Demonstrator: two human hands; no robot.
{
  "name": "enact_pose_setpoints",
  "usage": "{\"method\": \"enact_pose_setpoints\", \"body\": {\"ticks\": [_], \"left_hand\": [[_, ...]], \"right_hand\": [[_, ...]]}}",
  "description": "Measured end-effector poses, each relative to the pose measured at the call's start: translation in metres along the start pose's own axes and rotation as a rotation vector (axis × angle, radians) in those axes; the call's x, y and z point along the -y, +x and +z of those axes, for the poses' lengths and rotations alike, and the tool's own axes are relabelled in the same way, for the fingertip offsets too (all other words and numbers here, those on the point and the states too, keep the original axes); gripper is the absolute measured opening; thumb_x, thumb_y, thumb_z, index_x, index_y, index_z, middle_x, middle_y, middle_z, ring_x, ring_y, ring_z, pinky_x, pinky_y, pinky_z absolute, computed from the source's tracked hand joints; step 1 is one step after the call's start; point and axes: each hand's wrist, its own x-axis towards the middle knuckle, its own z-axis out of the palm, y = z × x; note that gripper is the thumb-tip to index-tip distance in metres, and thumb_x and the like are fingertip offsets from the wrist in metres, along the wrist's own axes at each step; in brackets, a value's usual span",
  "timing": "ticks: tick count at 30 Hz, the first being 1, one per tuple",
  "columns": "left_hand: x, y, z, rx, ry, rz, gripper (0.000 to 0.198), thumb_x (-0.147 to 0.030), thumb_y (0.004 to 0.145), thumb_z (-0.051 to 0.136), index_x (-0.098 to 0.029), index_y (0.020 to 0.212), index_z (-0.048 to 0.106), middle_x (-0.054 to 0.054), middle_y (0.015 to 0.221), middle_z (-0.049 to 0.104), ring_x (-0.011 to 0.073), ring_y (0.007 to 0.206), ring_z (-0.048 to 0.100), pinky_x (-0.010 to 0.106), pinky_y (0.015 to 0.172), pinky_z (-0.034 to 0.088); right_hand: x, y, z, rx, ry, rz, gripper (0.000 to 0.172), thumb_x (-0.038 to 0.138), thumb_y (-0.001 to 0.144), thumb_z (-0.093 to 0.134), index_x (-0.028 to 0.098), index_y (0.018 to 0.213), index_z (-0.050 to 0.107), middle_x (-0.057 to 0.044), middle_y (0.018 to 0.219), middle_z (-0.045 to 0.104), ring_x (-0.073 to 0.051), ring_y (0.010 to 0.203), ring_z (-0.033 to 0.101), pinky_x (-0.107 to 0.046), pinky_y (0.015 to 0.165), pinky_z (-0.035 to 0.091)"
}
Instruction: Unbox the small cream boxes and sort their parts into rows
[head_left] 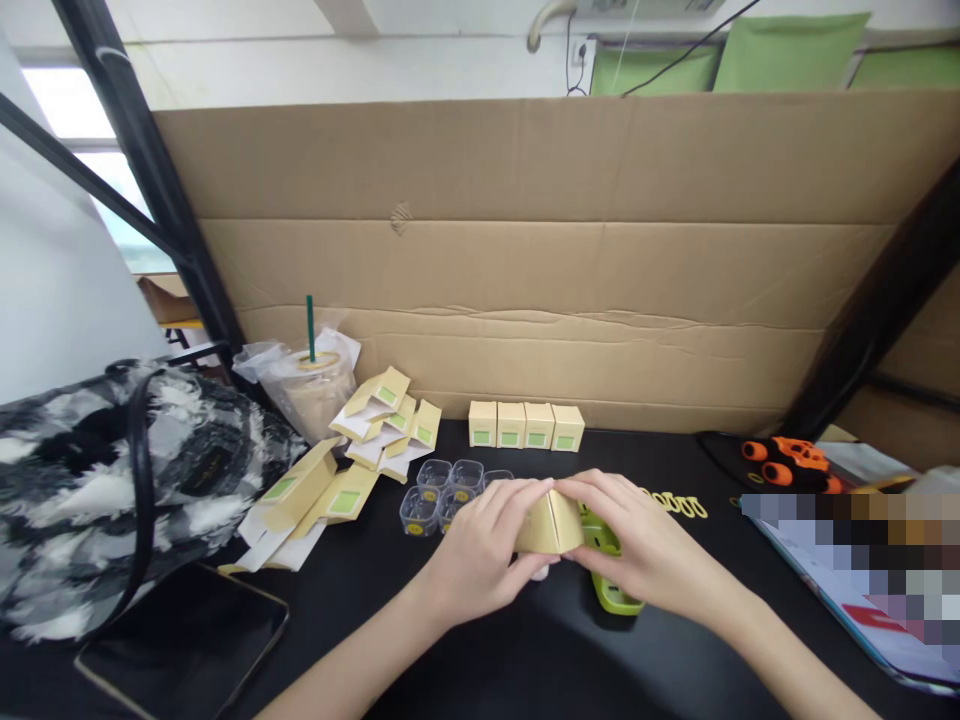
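Note:
Between my two hands is a small cream cardboard box [541, 528], its flaps meeting along a seam that faces me. My left hand [486, 545] grips its left side with fingers on top and thumb below. On the other side my right hand [626, 540] pinches it the same way. Under and beside my right hand lies a lime-green plastic tray [616, 598], partly hidden. Clear plastic cups [420, 510] with yellow stickers stand just left of my left hand, some covered by it. Pale yellow ring-shaped pieces [684, 504] lie right of my right hand.
Several finished boxes [525, 426] stand in a row at the back. Flattened boxes [349, 492] pile up on the left, near a bagged drink cup [311, 385]. A tablet [187, 640] and fluffy bag [150, 480] occupy the left; an orange toy car [799, 462] sits at right.

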Motion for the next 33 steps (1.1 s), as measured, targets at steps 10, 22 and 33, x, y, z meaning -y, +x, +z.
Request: {"method": "enact_pose_setpoints", "body": {"ticks": [10,22,33], "left_hand": [[0.000,-0.001,-0.002,-0.120,0.102,0.125,0.055,-0.022,0.085,0.052,-0.017,0.135,0.031,0.012,0.119,0.057,0.0234,0.110,0.054,0.038,0.092,0.048],[0.007,0.000,-0.010,-0.295,0.323,0.145,0.044,-0.029,0.079,0.061,-0.014,0.118,0.047,0.008,0.095,0.058,0.0198,0.088,0.058,0.030,0.074,0.055],[0.007,0.003,-0.011,-0.340,0.506,0.356,0.013,-0.006,0.082,0.047,-0.016,0.074,0.051,0.011,0.109,0.061,0.0222,0.108,0.053,0.039,0.093,0.050]], "right_hand": [[0.003,0.000,-0.001,-0.207,-0.218,-0.172,0.037,0.020,0.086,0.055,0.011,0.121,0.046,-0.015,0.106,0.061,-0.025,0.098,0.058,-0.044,0.084,0.050],[0.018,-0.006,-0.007,-0.321,0.089,-0.279,0.013,0.023,0.089,0.050,0.016,0.100,0.054,-0.007,0.092,0.065,-0.016,0.085,0.063,-0.027,0.071,0.052],[0.011,0.003,-0.002,-0.287,-0.353,-0.370,0.015,0.017,0.091,0.049,0.012,0.098,0.062,-0.009,0.096,0.071,-0.017,0.070,0.064,-0.031,0.065,0.048]]}}
